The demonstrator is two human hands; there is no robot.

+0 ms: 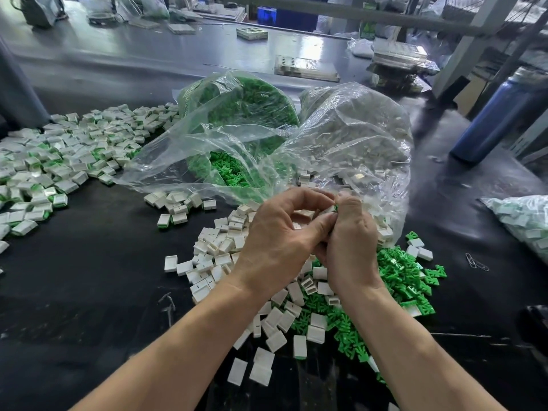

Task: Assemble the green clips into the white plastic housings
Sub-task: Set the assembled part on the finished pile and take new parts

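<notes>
My left hand (278, 235) and my right hand (351, 241) meet above the black table, fingers curled towards each other. Between their fingertips sits a white housing (327, 209) with a green clip (336, 207) at its end; the left pinches the housing, the right pinches the clip. Under my hands lies a heap of loose white housings (213, 256). A heap of loose green clips (406, 280) spreads to the right of it. Finished housings with green ends (59, 161) cover the table's left side.
Two clear plastic bags stand behind my hands, one with green clips (243, 114), one with white housings (355, 132). Another bag of parts (525, 218) lies at the right edge. Paper clips (476, 262) lie nearby. A blue cylinder (498, 114) stands far right.
</notes>
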